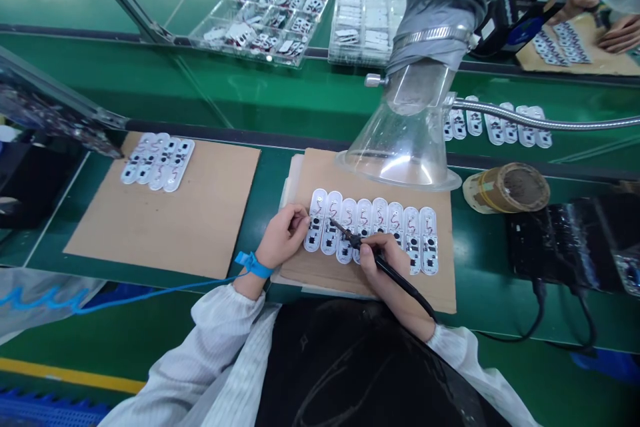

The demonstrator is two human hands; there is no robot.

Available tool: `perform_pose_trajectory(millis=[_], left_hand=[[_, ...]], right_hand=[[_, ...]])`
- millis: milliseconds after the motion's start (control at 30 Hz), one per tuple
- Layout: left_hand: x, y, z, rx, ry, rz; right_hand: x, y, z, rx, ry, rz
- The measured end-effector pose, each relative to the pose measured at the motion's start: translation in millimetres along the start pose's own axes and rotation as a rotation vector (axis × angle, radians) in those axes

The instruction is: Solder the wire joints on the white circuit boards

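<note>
My right hand [385, 261] is closed around a black soldering iron [404, 285], whose tip points left and down at the second oblong white piece from the left. Several such white pieces [429, 240], with small black components and red wires, lie side by side on a cardboard sheet [444, 290]. At the left end of this row, my left hand [284, 237] is closed in a pinch against the edge of the outermost piece [315, 221]. Whatever is between those fingertips is too small to make out. A blue strap [254, 265] with a coiled cord circles my left wrist.
A clear fume hood [405, 140] hangs just beyond the row. To the left, another cardboard sheet [165, 227] carries more white pieces [157, 161]. A round tin [506, 188] stands at right. Compartment trays [270, 13] sit across the bench; a co-worker's hands [623, 33] are at far right.
</note>
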State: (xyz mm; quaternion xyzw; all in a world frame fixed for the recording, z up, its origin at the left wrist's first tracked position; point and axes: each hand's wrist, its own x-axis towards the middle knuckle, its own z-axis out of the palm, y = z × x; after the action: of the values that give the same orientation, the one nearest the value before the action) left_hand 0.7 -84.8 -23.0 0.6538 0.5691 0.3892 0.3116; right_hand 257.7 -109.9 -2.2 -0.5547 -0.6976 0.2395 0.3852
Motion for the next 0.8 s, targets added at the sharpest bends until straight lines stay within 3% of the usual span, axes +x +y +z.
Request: perform_pose_trajectory(millis=[233, 467, 800], left_hand=[[0, 0, 0.2, -0.013, -0.024, 0.038], [-2, -5, -2.6, -0.036, 0.182, 0.042], [0, -5, -2.2, -0.043, 0.096, -0.016]], right_hand=[[0, 1, 0, 0.016, -0.001, 0.005], [0, -4, -4, 0.084, 0.046, 0.047], [7, -7, 7, 0.079, -0.039, 0.043]])
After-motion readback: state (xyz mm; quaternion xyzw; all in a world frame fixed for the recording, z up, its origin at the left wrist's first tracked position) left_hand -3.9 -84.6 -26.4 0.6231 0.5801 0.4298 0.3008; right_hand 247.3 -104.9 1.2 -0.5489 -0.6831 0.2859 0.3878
